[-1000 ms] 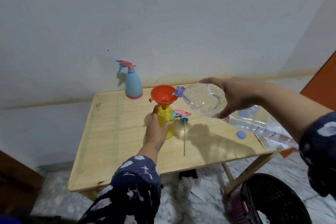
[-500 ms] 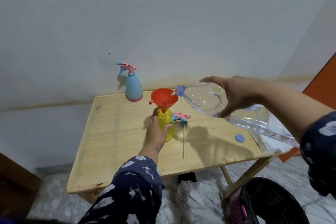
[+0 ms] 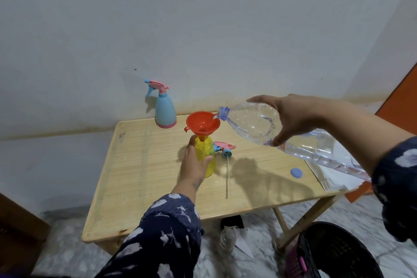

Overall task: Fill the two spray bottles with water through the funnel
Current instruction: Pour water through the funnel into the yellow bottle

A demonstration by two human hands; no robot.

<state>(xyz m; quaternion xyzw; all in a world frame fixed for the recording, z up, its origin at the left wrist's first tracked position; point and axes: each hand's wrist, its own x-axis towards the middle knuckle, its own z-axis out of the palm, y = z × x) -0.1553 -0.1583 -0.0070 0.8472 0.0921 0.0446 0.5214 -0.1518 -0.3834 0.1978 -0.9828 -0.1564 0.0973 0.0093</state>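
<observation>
The yellow translucent plastic spray bottle [image 3: 205, 158] stands upright mid-table, a little toward the far edge, with the orange plastic funnel [image 3: 202, 123] seated in its neck, and I have my left hand [image 3: 194, 166] wrapped around its body from the near side. My right hand [image 3: 291, 117] grips the large clear plastic water bottle [image 3: 255, 123], whose long axis slopes down from the right toward the funnel, its blue-ringed mouth just over the funnel's right rim. I judge the pour hinges on keeping that mouth inside the rim; the pale blue spray bottle [image 3: 165, 113] waits capped at the far edge.
</observation>
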